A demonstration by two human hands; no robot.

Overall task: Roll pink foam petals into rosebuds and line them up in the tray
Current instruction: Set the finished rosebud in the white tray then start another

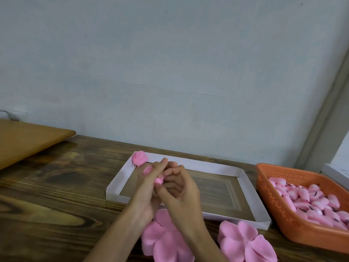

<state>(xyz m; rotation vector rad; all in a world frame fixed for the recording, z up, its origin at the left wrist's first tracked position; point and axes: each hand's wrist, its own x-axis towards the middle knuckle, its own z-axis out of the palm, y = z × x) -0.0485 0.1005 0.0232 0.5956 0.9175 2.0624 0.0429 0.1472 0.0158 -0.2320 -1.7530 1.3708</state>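
Observation:
Both hands meet above the near-left part of the shallow white cardboard tray [251, 192]. My left hand [146, 190] and my right hand [182, 188] pinch a small pink foam piece [158, 180] between their fingertips; part of it shows pink behind the left fingers. One finished pink rosebud [139, 157] sits in the tray's far-left corner. Two flat stacks of pink foam petals lie on the table in front of the tray: one [164, 241] under my forearms, the other [245, 241] to its right.
An orange perforated basket [273, 201] full of several pink foam pieces stands right of the tray. A light wooden board [28, 138] lies at the far left on the dark wooden table [56, 186]. A pale wall rises just behind the table.

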